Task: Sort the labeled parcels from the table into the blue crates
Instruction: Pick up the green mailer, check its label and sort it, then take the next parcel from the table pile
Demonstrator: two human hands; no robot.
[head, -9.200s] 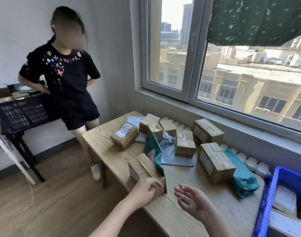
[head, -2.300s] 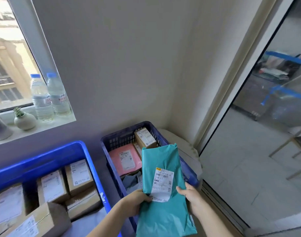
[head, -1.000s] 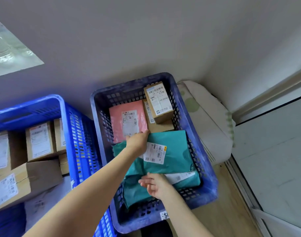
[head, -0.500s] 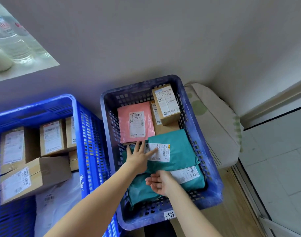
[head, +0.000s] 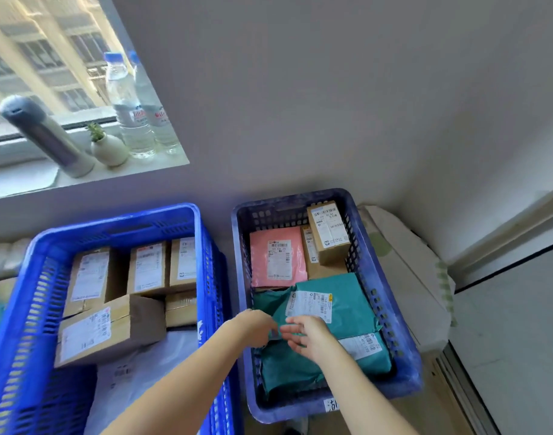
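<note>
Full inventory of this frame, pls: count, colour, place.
bright crate: 1, blue, left
cardboard boxes: 5 visible, brown, in bright crate
white mailer: 1, white, bright crate, near end
dark crate: 1, navy, right
pink mailer: 1, pink, dark crate, far left
labelled boxes: 2, brown, dark crate, far right
teal mailers: at least 2, teal, dark crate, near half
water bottles: 2, clear, windowsill
flask: 1, grey, windowsill
plant pot: 1, white, windowsill
left hand: 1, on teal mailers, grip blurred
right hand: 1, fingers straight, touching teal mailers
</note>
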